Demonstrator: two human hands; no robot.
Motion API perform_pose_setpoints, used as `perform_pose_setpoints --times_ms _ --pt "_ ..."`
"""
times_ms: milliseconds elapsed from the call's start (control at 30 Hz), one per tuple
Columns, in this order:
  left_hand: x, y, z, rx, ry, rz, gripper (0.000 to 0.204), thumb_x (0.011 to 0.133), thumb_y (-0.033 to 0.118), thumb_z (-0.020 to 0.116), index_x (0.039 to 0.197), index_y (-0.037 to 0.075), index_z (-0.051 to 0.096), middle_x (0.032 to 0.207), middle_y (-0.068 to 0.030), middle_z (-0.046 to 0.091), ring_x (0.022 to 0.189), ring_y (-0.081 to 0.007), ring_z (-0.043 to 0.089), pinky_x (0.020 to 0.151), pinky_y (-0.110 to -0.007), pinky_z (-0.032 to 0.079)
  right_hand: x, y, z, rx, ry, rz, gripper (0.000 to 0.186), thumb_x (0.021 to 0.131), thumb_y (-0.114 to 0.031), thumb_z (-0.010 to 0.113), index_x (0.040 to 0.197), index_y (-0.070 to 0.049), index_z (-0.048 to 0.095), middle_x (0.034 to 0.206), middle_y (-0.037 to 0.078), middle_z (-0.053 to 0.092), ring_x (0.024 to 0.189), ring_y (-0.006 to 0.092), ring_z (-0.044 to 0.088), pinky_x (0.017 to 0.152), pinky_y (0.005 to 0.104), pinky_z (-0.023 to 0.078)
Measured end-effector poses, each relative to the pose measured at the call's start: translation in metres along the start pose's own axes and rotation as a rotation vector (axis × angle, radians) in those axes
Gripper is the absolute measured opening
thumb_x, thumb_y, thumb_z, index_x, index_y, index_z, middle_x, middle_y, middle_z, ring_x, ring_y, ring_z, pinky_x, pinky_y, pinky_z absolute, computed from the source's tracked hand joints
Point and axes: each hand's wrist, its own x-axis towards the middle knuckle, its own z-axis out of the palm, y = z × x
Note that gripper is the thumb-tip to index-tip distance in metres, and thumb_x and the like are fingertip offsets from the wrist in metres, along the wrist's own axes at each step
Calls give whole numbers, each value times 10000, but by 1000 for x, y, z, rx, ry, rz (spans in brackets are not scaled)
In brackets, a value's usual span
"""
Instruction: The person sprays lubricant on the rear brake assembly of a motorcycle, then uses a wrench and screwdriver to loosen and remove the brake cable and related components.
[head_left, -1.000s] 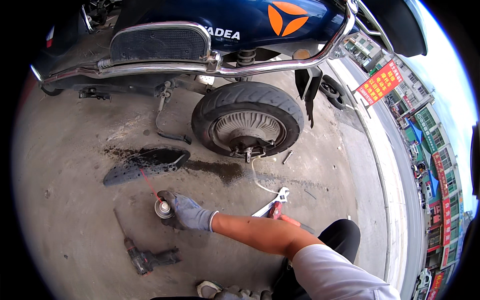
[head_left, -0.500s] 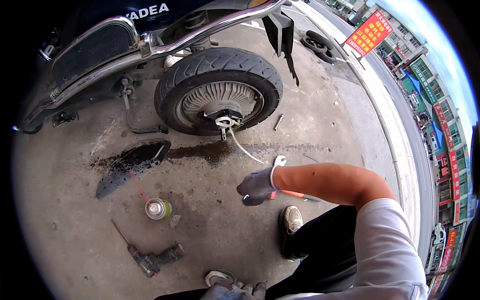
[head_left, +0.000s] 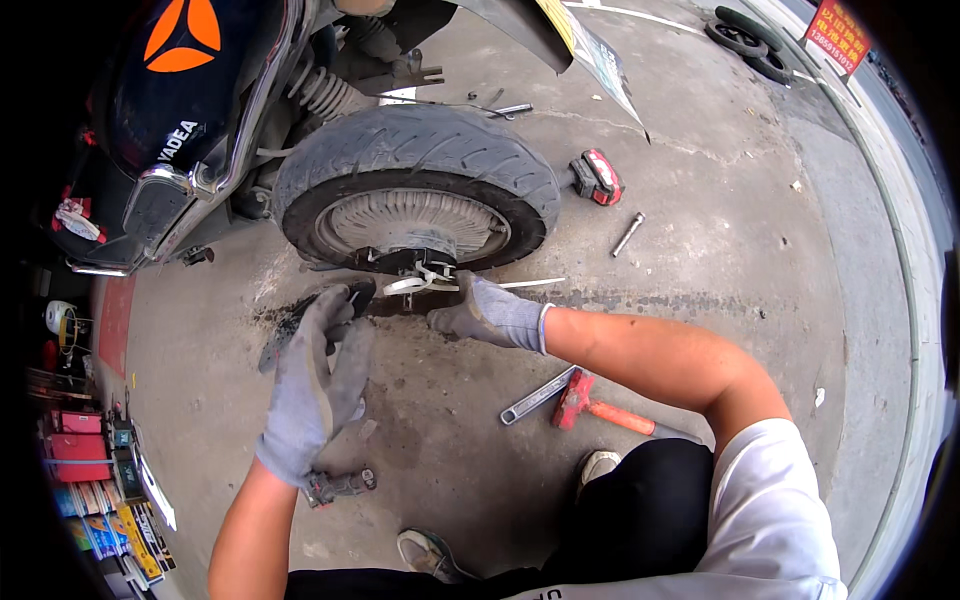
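The wheel point(head_left: 415, 140) of a dark blue two-wheeler stands before me, with a ribbed metal hub point(head_left: 410, 220) at its centre. A white strip point(head_left: 408, 286) loops around the axle end, its tail sticking out to the right. My right hand point(head_left: 485, 315), in a grey glove, is beside the axle, covering part of that strip; thumb and forefinger look apart. Left of the axle is my left hand point(head_left: 315, 385), also gloved, raised with its fingers stretched out and no object visible in it. Behind its fingertips a wet black panel point(head_left: 283, 335) lies partly hidden on the ground.
A red-headed hammer point(head_left: 572, 400) and a wrench point(head_left: 540, 395) lie near my foot. A drill point(head_left: 340, 485) sits partly behind my left wrist. Beyond the wheel are a red-black battery pack point(head_left: 598, 177) and a socket point(head_left: 628, 235). Loose tyres point(head_left: 740, 40) lie farther off.
My left hand has come up from the lower edge to the wheel's left side. My right hand has moved forward and left to the axle. The view has shifted.
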Motion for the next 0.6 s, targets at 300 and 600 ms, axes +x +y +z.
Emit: perform_pose_setpoints --times_ms 300,600 --pt "110 -31 77 -235 253 -223 505 1014 378 560 1186 -97 583 1089 -144 680 945 -170 645 838 -312 533 6 17 -16 147 -1 0 309 954 -257 577 1003 25 693 879 206 708 807 305 685 745 455 526" --pt "103 -98 61 -954 15 -360 446 1004 337 496 1311 16 538 1154 -107 666 1020 -197 679 824 -318 575 -4 -27 -40 -455 275 -763 119 828 -60 559 929 -29 613 722 214 620 708 392 645 594 504 477"
